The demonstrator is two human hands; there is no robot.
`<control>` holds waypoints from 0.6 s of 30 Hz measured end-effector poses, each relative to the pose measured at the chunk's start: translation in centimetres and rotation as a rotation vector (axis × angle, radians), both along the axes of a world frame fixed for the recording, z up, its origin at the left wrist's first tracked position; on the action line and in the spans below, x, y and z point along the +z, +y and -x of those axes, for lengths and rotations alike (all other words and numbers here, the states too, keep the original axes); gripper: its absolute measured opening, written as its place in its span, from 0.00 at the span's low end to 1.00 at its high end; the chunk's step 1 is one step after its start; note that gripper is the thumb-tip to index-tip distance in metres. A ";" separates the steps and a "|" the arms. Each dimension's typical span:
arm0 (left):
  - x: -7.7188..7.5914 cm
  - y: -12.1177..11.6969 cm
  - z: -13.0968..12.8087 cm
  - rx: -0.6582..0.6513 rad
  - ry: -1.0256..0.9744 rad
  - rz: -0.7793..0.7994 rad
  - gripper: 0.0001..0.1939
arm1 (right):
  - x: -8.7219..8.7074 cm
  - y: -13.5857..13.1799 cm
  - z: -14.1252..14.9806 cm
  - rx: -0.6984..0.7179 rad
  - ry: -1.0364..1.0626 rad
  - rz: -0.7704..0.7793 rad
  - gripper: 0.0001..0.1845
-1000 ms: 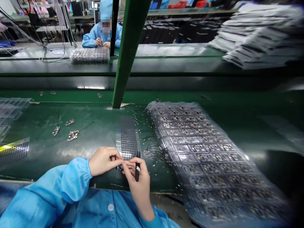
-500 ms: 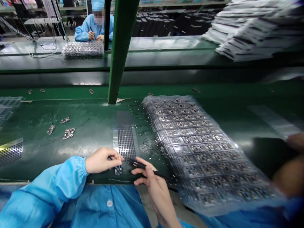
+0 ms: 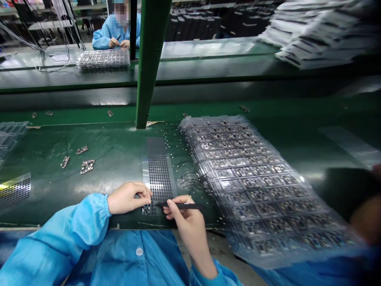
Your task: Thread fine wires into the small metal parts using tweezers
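My left hand [image 3: 127,198] rests on the green bench [image 3: 59,137], its fingertips pinching a small circuit board [image 3: 145,210]. My right hand [image 3: 186,216] grips black tweezers [image 3: 184,205], held almost level, their tip close to that board. Just above both hands lies a perforated sheet [image 3: 159,176] of transparent film with a dark square grid. To the right of my right hand stands a wide stack of transparent trays [image 3: 247,178] filled with rows of circuit boards.
Several loose boards [image 3: 86,166] and thin black wires lie on the bench. A green post [image 3: 149,59] rises behind the sheet. Across the far bench, a co-worker [image 3: 114,33] works over a tray stack [image 3: 102,59]. Tall tray piles [image 3: 318,33] stand at the back right.
My right hand has swung the tweezers from upright through slanted to nearly level, beside the board. My left hand has barely moved. The whole view has shifted slightly.
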State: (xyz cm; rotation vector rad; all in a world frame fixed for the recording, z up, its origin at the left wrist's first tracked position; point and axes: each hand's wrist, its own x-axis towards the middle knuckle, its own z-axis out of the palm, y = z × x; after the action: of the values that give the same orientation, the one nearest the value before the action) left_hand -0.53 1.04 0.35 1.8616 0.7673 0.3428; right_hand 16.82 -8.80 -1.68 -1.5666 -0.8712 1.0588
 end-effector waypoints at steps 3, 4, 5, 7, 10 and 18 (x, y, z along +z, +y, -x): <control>0.2 -0.1 0.0 -0.020 0.004 0.003 0.08 | 0.0 -0.2 0.0 0.029 -0.061 -0.004 0.16; 0.3 -0.2 0.0 -0.033 -0.001 0.021 0.07 | 0.0 -0.4 0.0 0.033 -0.081 -0.003 0.17; 0.4 -0.3 -0.1 -0.051 -0.007 0.043 0.07 | 0.0 -0.5 0.0 0.033 -0.096 0.001 0.17; 0.4 -0.4 -0.2 -0.079 -0.008 0.082 0.06 | 0.0 -0.8 -0.1 0.020 -0.106 0.017 0.16; 0.3 -0.4 -0.4 -0.083 0.016 0.099 0.08 | -0.3 -1.1 -0.1 -0.008 -0.084 0.045 0.16; 0.2 -0.5 -0.5 -0.062 0.028 0.101 0.08 | -0.7 -1.1 0.0 0.035 -0.193 0.029 0.15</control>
State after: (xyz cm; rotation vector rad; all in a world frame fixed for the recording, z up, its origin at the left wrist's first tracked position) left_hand -0.01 0.57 0.51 1.7938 0.7315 0.2344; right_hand 16.79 -9.86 -2.38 -1.7037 -1.0209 0.9590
